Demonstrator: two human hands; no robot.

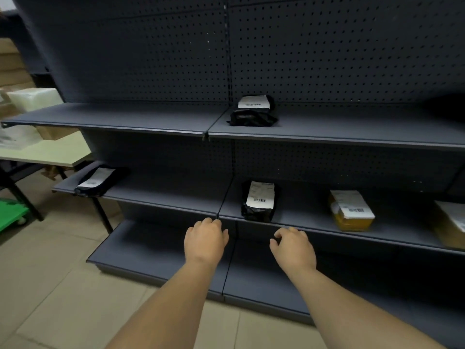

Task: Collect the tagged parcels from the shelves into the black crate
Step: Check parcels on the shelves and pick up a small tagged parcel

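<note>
Dark grey shelving fills the view. On the upper shelf [151,117] lies a black bagged parcel [253,112] with a white label. The middle shelf [176,192] carries a black parcel at its left end [99,180], a black labelled parcel [259,201] in the centre, a yellow-brown box parcel [351,210] to the right, and another brown parcel [450,222] cut off by the frame edge. My left hand [205,240] and my right hand [293,245] reach forward just below the middle shelf's front edge, fingers curled loosely, holding nothing. No black crate is in view.
The bottom shelf [156,250] sits low over a beige tiled floor [50,285]. At the left stand a pale folding table [47,149] with cardboard boxes and white bundles, and a green crate or trolley [11,212] near the floor.
</note>
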